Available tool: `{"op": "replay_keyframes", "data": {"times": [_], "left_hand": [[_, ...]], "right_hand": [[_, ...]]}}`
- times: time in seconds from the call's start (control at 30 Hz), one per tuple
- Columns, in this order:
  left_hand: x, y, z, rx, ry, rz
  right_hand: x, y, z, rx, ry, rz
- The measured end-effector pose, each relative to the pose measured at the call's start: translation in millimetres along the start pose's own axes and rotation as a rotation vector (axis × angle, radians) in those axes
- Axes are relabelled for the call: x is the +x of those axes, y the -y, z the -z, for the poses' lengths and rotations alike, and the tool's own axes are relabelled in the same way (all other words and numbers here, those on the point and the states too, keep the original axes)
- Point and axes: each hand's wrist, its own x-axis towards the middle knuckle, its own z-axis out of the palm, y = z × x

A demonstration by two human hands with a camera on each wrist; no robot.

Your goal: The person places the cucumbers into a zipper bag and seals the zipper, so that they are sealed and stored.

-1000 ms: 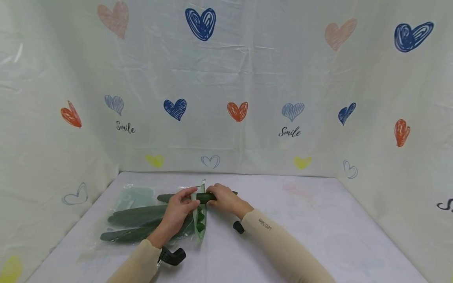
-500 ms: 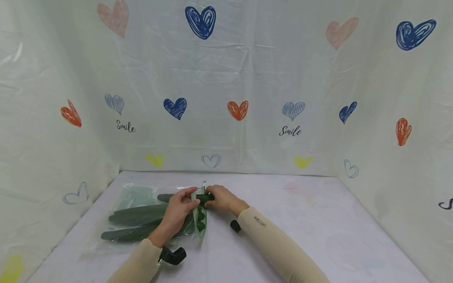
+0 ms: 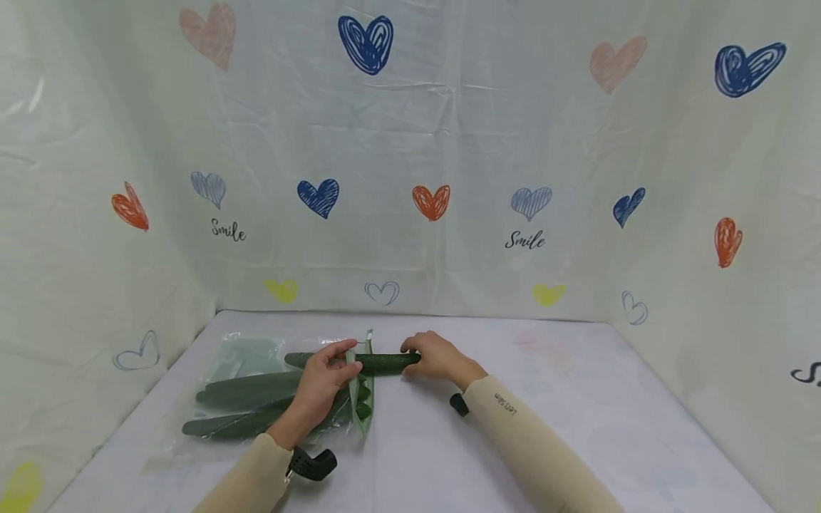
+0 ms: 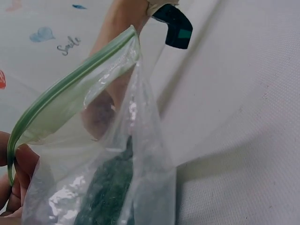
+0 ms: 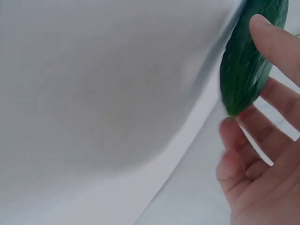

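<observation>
"What did the left hand do?"
"It pinched the green rim of the bag."
"And the right hand?"
"It pinched the bare end of the farthest cucumber."
"How did that lie?"
"Partly outside, parallel to the far edge of the table, tip toward its right edge."

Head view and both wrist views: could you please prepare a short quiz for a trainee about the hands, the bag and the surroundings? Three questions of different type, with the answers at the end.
1. True or false: the cucumber at the right hand sticks partly out of the bag.

2. What does the left hand hold? A) the cucumber's free end B) the bag's green edge C) a sleeve

3. Fill in: the white backdrop shows hearts and the word "____".

Key: 1 true; 2 B; 3 Smile.
</observation>
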Motion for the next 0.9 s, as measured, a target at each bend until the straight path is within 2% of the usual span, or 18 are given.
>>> {"op": "replay_keyframes", "data": {"times": [0.2,0.43,0.9], "left_hand": [[-0.4,-1.5,0.2,-0.004,-0.006,0.0],[0.4,-1.4,-1.3,-0.013,-0.008,0.008],[0.0,-2.2,-0.7,-0.015,-0.007,0.013]], "right_hand": [[-4.4,-10,5,0.11,0.025,-0.008],[-0.3,-11,-3,0.048,0.063,-0.008],[2.5,-9,-7,0.041,0.015,0.043]]}}
